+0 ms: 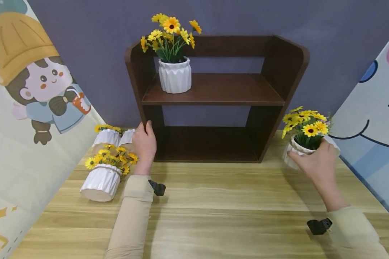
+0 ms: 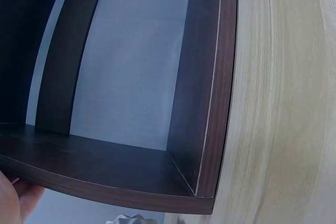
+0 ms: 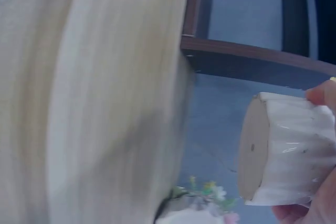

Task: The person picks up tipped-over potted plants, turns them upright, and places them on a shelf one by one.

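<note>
In the head view my right hand (image 1: pixel 319 163) grips a white ridged flowerpot (image 1: pixel 291 154) with yellow flowers, thumb on the near side of its rim. The right wrist view shows this flowerpot (image 3: pixel 294 150) raised off the table, its flat base exposed. My left hand (image 1: pixel 144 142) holds the left side panel of a dark brown two-tier shelf (image 1: pixel 214 99). In the left wrist view its fingers (image 2: pixel 32 199) lie against the panel's outer face, partly hidden. Another white flowerpot (image 1: pixel 175 77) with yellow flowers stands at the left on the upper tier.
Left of the shelf, a white flowerpot (image 1: pixel 102 181) lies tipped on the wooden table (image 1: pixel 214 208), with others behind it. Another flowerpot (image 3: pixel 191 216) with pink and white flowers is beyond the right hand. Cartoon-printed panels (image 1: pixel 22 118) flank the table.
</note>
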